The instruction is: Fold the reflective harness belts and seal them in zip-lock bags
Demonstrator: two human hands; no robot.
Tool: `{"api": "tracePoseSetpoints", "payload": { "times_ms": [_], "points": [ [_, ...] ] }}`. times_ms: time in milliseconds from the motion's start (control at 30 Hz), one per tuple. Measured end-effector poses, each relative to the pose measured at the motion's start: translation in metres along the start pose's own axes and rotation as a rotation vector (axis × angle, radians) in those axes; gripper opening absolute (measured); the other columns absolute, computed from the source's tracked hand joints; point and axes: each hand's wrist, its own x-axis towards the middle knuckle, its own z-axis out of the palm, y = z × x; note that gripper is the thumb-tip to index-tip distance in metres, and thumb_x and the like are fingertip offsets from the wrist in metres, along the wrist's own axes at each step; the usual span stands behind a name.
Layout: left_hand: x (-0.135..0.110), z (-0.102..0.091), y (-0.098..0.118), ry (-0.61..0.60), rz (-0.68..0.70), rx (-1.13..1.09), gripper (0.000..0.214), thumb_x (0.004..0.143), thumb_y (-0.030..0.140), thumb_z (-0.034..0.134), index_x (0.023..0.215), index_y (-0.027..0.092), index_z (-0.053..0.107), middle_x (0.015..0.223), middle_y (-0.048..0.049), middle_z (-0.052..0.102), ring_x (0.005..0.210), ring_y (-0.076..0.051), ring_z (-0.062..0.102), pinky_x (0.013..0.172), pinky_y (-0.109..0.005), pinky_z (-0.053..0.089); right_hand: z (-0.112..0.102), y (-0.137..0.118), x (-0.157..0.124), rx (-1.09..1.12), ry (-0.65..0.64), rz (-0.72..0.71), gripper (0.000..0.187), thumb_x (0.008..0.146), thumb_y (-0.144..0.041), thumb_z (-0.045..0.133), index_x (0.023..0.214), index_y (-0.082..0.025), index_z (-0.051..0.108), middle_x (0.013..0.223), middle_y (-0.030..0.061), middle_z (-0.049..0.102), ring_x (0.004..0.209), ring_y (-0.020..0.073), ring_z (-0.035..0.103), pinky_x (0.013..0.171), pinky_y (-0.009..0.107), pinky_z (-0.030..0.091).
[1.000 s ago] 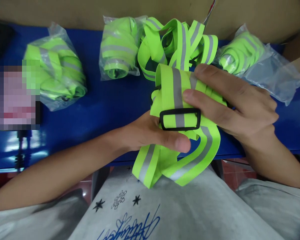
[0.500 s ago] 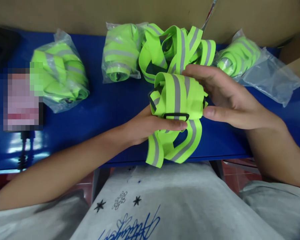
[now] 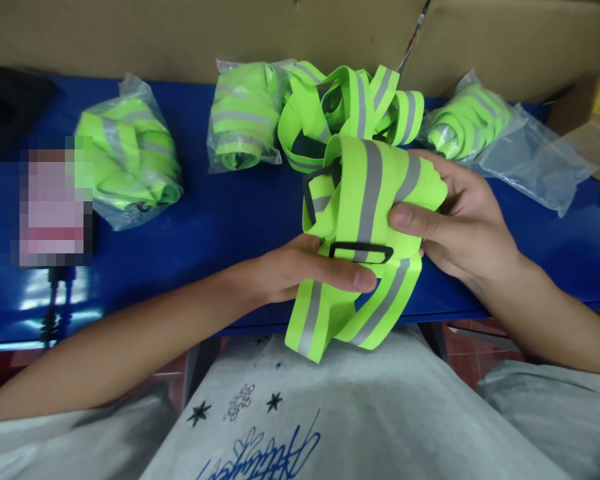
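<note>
A folded bundle of neon-green reflective strap [image 3: 367,193] with grey stripes and a black plastic buckle [image 3: 361,252] is held between both hands over the blue table's [image 3: 220,220] front edge. My left hand [image 3: 300,270] grips its lower left side, thumb lying across the strap just under the buckle. My right hand [image 3: 455,220] clasps the right side, thumb pressed on the front and fingers wrapped behind. Two loose strap ends hang down toward my lap.
Behind the bundle lies a loose tangle of the same straps [image 3: 350,107]. Three clear bags of folded straps sit on the table: far left [image 3: 127,157], centre [image 3: 243,117], right [image 3: 485,127]. A cardboard wall [image 3: 180,33] runs along the back. A blurred patch lies at left.
My right hand has closed round the bundle's right side, where its fingers were spread over the top before. The bundle has turned a little and the hanging ends have shortened.
</note>
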Motion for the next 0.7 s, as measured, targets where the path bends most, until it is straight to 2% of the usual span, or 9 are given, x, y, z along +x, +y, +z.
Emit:
{"api": "tracePoseSetpoints", "payload": {
  "times_ms": [100, 200, 333, 467, 533, 600, 633, 700],
  "points": [
    [0.004, 0.004, -0.003, 0.1, 0.077, 0.098, 0.039, 0.068, 0.029, 0.098, 0.099, 0.019, 0.076, 0.097, -0.0016, 0.078, 0.09, -0.018, 0.074, 0.082, -0.03, 0.061, 0.009, 0.0, 0.0, 0.172, 0.03, 0.086, 0.035, 0.085, -0.038, 0.087, 0.113, -0.024, 0.071, 0.106, -0.002, 0.077, 0.103, 0.0235, 0.077, 0.093, 0.044, 0.068],
    [0.009, 0.008, -0.006, 0.203, 0.15, 0.154, 0.046, 0.071, 0.033, 0.095, 0.11, 0.02, 0.075, 0.107, -0.0017, 0.078, 0.102, -0.019, 0.072, 0.092, -0.032, 0.059, 0.011, 0.006, 0.001, 0.143, 0.056, 0.061, 0.046, 0.081, -0.041, 0.092, 0.118, -0.027, 0.069, 0.111, -0.0015, 0.076, 0.113, 0.0257, 0.075, 0.098, 0.046, 0.066],
    [0.009, 0.009, -0.008, 0.275, 0.11, 0.323, 0.049, 0.072, 0.039, 0.093, 0.113, 0.019, 0.075, 0.113, -0.0053, 0.078, 0.114, -0.025, 0.07, 0.099, -0.039, 0.058, 0.005, 0.014, 0.003, 0.046, -0.024, 0.078, 0.055, 0.08, -0.048, 0.092, 0.126, -0.031, 0.067, 0.111, -0.002, 0.075, 0.117, 0.0273, 0.074, 0.096, 0.045, 0.067],
    [0.005, 0.007, -0.007, 0.34, 0.06, 0.404, 0.04, 0.074, 0.034, 0.089, 0.108, 0.018, 0.076, 0.111, -0.0057, 0.078, 0.112, -0.027, 0.071, 0.1, -0.044, 0.058, -0.002, 0.013, 0.009, 0.066, -0.088, 0.107, 0.055, 0.08, -0.049, 0.091, 0.126, -0.03, 0.068, 0.111, -0.002, 0.076, 0.115, 0.028, 0.075, 0.094, 0.048, 0.068],
    [0.004, 0.006, -0.005, 0.305, 0.061, 0.356, 0.035, 0.073, 0.027, 0.089, 0.105, 0.018, 0.076, 0.107, -0.0037, 0.078, 0.108, -0.025, 0.072, 0.099, -0.042, 0.059, -0.004, 0.009, 0.012, 0.109, -0.124, 0.131, 0.051, 0.08, -0.049, 0.09, 0.121, -0.028, 0.07, 0.11, -0.0016, 0.077, 0.114, 0.0283, 0.076, 0.093, 0.049, 0.069],
    [0.004, 0.004, -0.003, 0.201, 0.04, 0.222, 0.033, 0.071, 0.022, 0.089, 0.101, 0.019, 0.076, 0.102, -0.0019, 0.078, 0.102, -0.023, 0.073, 0.095, -0.039, 0.06, -0.005, 0.005, 0.015, 0.186, -0.146, 0.162, 0.047, 0.078, -0.044, 0.092, 0.116, -0.025, 0.072, 0.107, -0.0019, 0.078, 0.106, 0.0255, 0.078, 0.089, 0.044, 0.07],
    [0.005, 0.004, -0.002, 0.126, 0.014, 0.137, 0.033, 0.071, 0.023, 0.09, 0.1, 0.019, 0.076, 0.101, -0.0017, 0.078, 0.099, -0.023, 0.074, 0.093, -0.038, 0.061, -0.005, 0.003, 0.016, 0.233, -0.151, 0.177, 0.045, 0.077, -0.041, 0.092, 0.115, -0.024, 0.073, 0.103, -0.0024, 0.078, 0.096, 0.0222, 0.079, 0.083, 0.039, 0.07],
    [0.007, 0.006, -0.002, -0.021, -0.049, -0.002, 0.034, 0.07, 0.026, 0.091, 0.1, 0.02, 0.077, 0.1, -0.0026, 0.079, 0.095, -0.023, 0.075, 0.09, -0.036, 0.062, -0.001, 0.0, 0.015, 0.321, -0.141, 0.194, 0.038, 0.08, -0.037, 0.091, 0.111, -0.022, 0.073, 0.089, -0.0048, 0.075, 0.064, 0.0128, 0.073, 0.058, 0.027, 0.067]
  ]
}}
